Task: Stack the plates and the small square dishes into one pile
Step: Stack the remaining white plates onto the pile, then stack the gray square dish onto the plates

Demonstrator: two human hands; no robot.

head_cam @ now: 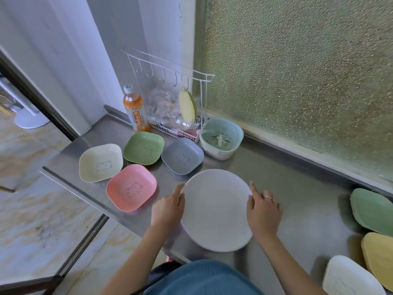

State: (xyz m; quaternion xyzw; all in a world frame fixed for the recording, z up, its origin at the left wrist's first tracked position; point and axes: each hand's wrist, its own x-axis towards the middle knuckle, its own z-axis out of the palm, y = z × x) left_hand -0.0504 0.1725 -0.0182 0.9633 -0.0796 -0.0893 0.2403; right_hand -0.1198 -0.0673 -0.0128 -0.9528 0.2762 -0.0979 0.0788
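Observation:
A round pale plate (217, 209) lies on the steel counter (302, 209) in front of me, with a pink rim showing under its left edge. My left hand (168, 207) holds its left rim and my right hand (263, 211) holds its right rim, each with the index finger stretched along the edge. Small square dishes with bear drawings sit to the left: cream (101, 162), green (144, 147), grey-blue (182, 156) and pink (131, 187). At the far right lie a green dish (372, 211), a yellow dish (378, 254) and a white dish (350, 277).
An orange drink bottle (136, 111), a white wire rack (170, 73) with hooks and a hanging sponge (187, 106), and a pale green strainer bowl (221, 138) stand at the back. A frosted window runs along the right. The counter's edge (74, 188) drops to the floor on the left.

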